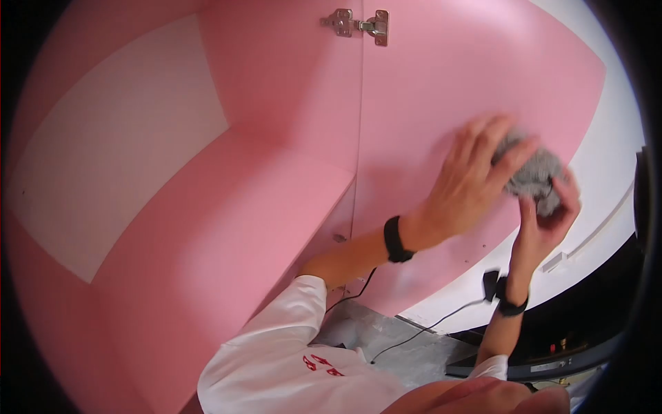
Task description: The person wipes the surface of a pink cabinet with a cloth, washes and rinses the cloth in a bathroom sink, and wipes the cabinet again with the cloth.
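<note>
A crumpled grey cloth (pixel 534 174) is bunched between my two hands, in front of the pink cabinet door (pixel 414 110). My left hand (pixel 469 176) grips it from the left, its fingers bent over the cloth's upper side and slightly blurred. From the lower right, my right hand (pixel 548 224) pinches the cloth between thumb and fingers. Both wrists wear black bands, and a dark cable hangs from the right one. I cannot tell whether the cloth touches the door.
A metal hinge (pixel 372 27) joins the door to the pink cabinet's side wall. To the left is the cabinet's inside, with a pink shelf (pixel 227 214) and a pale back panel (pixel 124 138). Below runs a grey floor (pixel 407 348); a white surface lies beyond the door's right edge.
</note>
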### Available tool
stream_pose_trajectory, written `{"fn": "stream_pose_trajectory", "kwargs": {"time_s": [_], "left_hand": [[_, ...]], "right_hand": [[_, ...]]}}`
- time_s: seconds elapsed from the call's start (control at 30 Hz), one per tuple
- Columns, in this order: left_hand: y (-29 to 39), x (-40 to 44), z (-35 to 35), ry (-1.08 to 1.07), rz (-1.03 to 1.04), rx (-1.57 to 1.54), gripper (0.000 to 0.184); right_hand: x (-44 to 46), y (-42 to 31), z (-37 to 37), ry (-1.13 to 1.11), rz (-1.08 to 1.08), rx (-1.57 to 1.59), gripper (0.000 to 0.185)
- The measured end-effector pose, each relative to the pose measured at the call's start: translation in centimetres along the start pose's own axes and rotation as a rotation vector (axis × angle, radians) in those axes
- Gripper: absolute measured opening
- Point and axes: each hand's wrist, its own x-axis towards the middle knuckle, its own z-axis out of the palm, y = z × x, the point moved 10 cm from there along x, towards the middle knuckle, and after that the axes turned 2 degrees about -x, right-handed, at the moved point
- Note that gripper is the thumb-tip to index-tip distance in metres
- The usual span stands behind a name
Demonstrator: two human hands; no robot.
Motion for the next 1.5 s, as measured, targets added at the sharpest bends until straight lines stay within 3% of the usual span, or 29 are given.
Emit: {"fn": "stream_pose_trajectory", "kwargs": {"time_s": [0.07,0.17,0.2,0.27,0.33,0.4,0.47,0.5,0.67,0.77,0.83,0.97,1.03,1.1,1.37,1.43,1.5], "left_hand": [[-2.2,2.5,-2.3,0.092,0.066,0.115,0.069],[-7.7,4.7,-6.7,0.167,-0.051,0.017,0.067],[-8.7,4.0,-8.8,0.149,-0.086,0.062,0.067],[-10.2,3.7,-13.0,0.166,-0.232,0.218,0.064],[-11.2,1.8,-18.7,0.359,-0.303,0.385,0.06],[-14.1,0.2,-22.3,0.473,-0.543,0.317,0.052],[-18.1,-2.1,-21.5,0.645,-0.65,-0.247,0.05],[-18.2,-1.5,-18.5,0.617,-0.663,-0.291,0.05],[-12.4,0.4,-17.1,0.421,-0.594,0.421,0.054],[-11.4,-0.2,-15.9,0.442,-0.545,0.349,0.053],[-11.6,0.4,-8.3,0.431,-0.49,0.244,0.053],[-7.3,4.2,-0.7,0.301,-0.278,0.284,0.057],[-4.6,5.9,4.1,0.257,-0.147,0.321,0.061],[-2.1,6.4,8.3,0.271,-0.089,0.32,0.061],[3.9,4.1,14.9,0.287,-0.063,0.308,0.054],[4.5,3.6,15.6,0.233,-0.085,0.233,0.075],[4.5,3.4,14.8,0.238,-0.124,0.207,0.075]], "right_hand": [[4.8,-3.7,5.4,-0.071,-0.265,-0.091,0.046],[8.1,-3.9,14.1,-0.29,-0.223,-0.217,0.034],[7.8,-6.1,16.9,-0.289,-0.44,-0.167,0.03],[7.4,-7.6,22.2,-0.448,-0.441,-0.079,0.032],[6.2,-10.5,28.7,-0.622,-0.446,0.042,0.029],[5.4,-12.4,33.8,-0.697,-0.422,0.009,0.024],[4.9,-14.2,33.5,-0.544,-0.631,-0.102,0.022],[4.8,-13.6,32.1,-0.483,-0.729,-0.146,0.022],[4.4,-10.8,29.4,-0.532,-0.716,-0.147,0.02],[4.3,-11.1,27.9,-0.523,-0.733,-0.143,0.024],[6.4,-6.2,22.4,-0.478,-0.698,-0.153,0.023],[10.8,-2.2,12.3,-0.53,-0.531,-0.163,0.021],[12.4,0.0,7.0,-0.577,-0.384,-0.268,0.026],[13.1,0.7,2.4,-0.56,-0.392,-0.348,0.033],[10.2,3.9,-6.8,-0.505,-0.244,-0.41,0.034],[9.5,4.1,-7.7,-0.495,-0.169,-0.398,0.033],[9.8,3.2,-6.9,-0.523,-0.209,-0.393,0.033]]}}
